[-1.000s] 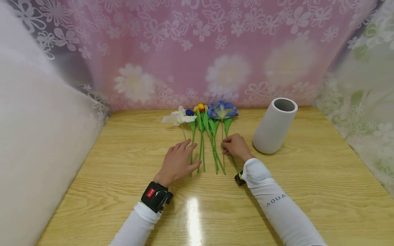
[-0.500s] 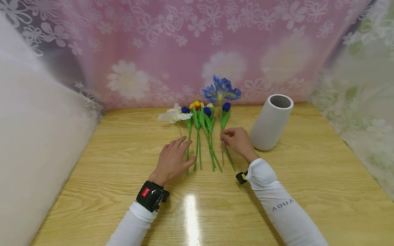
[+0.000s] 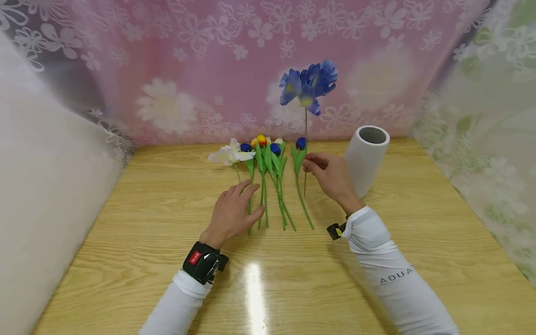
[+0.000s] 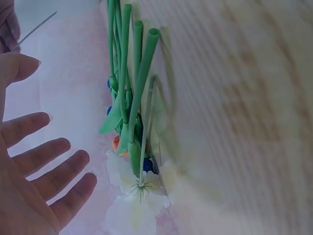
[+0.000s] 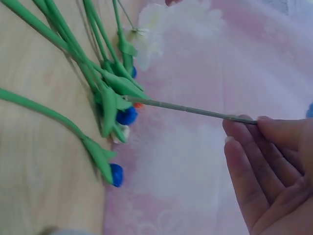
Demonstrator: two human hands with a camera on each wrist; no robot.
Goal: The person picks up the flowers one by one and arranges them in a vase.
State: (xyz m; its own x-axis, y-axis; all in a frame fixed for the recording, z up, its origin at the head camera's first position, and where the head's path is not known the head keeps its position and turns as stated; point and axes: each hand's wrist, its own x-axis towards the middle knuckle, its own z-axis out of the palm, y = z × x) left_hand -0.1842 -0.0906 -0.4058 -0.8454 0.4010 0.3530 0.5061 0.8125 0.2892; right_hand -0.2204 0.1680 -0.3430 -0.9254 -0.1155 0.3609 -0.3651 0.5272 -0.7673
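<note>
Head view: the right hand (image 3: 333,177) had the blue flower (image 3: 311,86) by its thin stem (image 5: 186,108), pinched between thumb and fingertips well below the petals (image 3: 290,87). The flower stood roughly upright over the bench (image 3: 297,284), near the white vase (image 3: 367,158) and to its left. The left hand (image 3: 231,210) was spread, fingers apart, gripping nothing, close to the white flower (image 3: 231,153) and the tulips (image 3: 275,149).

Handling (judged): light, probably artificial. Stem looked straight, slender and fairly stiff; likely to roll in a loose pinch, being top-heavy. Petals appeared thin, soft, prone to creasing. Best hold: bare stem partway down, firm fingertip pinch.
</note>
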